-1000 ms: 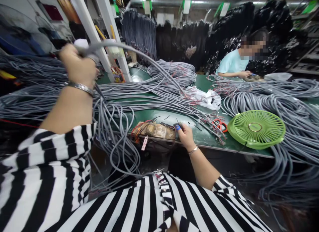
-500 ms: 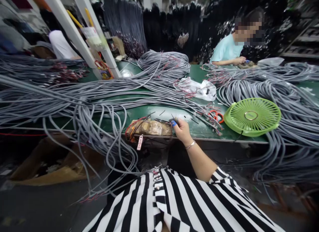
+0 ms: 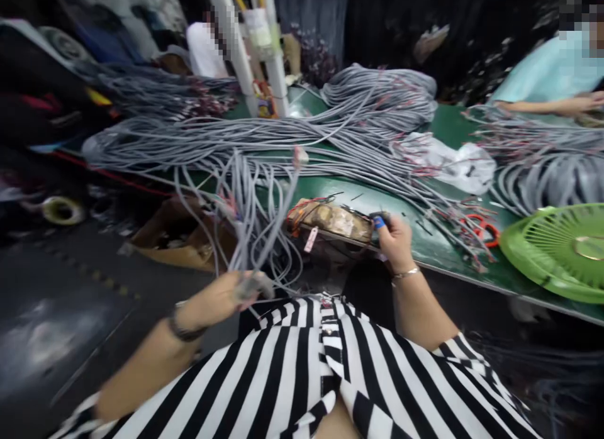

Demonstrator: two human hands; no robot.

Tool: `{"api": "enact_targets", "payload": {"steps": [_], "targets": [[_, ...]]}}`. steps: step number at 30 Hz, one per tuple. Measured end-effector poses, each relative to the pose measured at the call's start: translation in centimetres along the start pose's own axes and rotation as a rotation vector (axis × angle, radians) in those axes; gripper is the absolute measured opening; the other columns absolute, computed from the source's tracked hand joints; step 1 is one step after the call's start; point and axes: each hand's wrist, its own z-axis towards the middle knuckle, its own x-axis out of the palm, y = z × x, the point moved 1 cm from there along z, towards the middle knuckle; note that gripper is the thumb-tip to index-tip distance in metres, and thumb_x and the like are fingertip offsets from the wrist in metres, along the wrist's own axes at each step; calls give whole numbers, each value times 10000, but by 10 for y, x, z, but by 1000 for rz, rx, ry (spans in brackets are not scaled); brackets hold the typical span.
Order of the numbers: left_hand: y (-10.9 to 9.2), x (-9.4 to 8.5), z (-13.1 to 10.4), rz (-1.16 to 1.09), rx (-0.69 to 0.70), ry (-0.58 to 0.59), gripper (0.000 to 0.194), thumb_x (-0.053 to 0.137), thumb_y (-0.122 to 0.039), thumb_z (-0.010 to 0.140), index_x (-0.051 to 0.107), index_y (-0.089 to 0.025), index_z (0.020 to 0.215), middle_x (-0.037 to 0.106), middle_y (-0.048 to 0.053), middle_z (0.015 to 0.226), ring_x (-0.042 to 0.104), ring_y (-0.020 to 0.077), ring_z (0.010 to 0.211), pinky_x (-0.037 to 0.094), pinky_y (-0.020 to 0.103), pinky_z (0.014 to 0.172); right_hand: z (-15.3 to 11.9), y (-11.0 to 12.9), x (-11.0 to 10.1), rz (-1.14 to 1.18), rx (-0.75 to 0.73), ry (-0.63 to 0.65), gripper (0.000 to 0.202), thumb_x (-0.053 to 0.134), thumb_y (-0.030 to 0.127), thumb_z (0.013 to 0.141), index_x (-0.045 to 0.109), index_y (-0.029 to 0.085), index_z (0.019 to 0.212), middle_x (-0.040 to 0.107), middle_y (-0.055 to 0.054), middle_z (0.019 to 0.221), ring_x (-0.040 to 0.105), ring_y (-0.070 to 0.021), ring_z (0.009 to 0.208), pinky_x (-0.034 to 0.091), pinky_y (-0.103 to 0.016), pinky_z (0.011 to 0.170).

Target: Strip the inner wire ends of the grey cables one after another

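Observation:
My left hand (image 3: pixel 221 297), blurred by motion, is closed round grey cables (image 3: pixel 243 231) that hang over the front edge of the table. Its fingertips are partly hidden by the cables. At the table's edge, my right hand (image 3: pixel 397 241) is closed at the right end of a block wrapped in brown tape (image 3: pixel 342 221). The thumb has a blue covering and presses on a small dark piece I cannot make out. Red and black wires stick out at the block's left end, and a small pinkish-white tag (image 3: pixel 311 239) hangs from its front.
Long grey cables (image 3: pixel 198 137) cover much of the green table (image 3: pixel 325 188). Orange-handled scissors (image 3: pixel 486 230), a plastic bag (image 3: pixel 465 165) and a green fan (image 3: pixel 561 250) lie to the right. A cardboard box (image 3: pixel 165 253) stands below. A co-worker in light blue (image 3: pixel 547 74) sits opposite.
My left hand has come into view and is on the hanging cables. The view has turned left, so the table things appear further right. My right hand stays at the taped block's end.

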Motion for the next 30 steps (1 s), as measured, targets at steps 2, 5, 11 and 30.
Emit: {"api": "enact_targets", "payload": {"steps": [2, 5, 11, 30], "targets": [[9, 21, -3, -72, 15, 42, 648, 282, -669, 896, 573, -179, 586, 524, 8, 522, 463, 109, 515, 451, 254, 588, -2, 4, 0, -59, -27, 51, 276, 537, 384, 878, 700, 163, 843, 647, -51, 687, 536, -158, 624, 409, -304, 624], [16, 48, 7, -132, 21, 21, 710, 187, -730, 870, 495, -182, 540, 483, 10, 499, 434, 114, 501, 436, 264, 598, -15, 29, 3, -37, -47, 77, 269, 560, 388, 862, 692, 163, 796, 596, -36, 623, 491, -147, 573, 394, -305, 586], [26, 70, 16, 13, 112, 76, 656, 241, -709, 882, 605, -177, 765, 639, 28, 743, 565, 152, 687, 441, 248, 684, -58, 105, 32, 372, -12, 493, 278, 571, 415, 860, 660, 190, 998, 595, -11, 682, 537, -145, 599, 461, -279, 579], [65, 52, -8, -539, 92, -203, 571, 352, -589, 928, 581, -178, 1251, 620, 142, 1264, 579, 258, 1159, 479, 380, 958, -81, 119, 86, 79, -283, 662, 141, 527, 245, 862, 625, 198, 773, 631, -41, 694, 554, -158, 627, 434, -266, 618]]}}
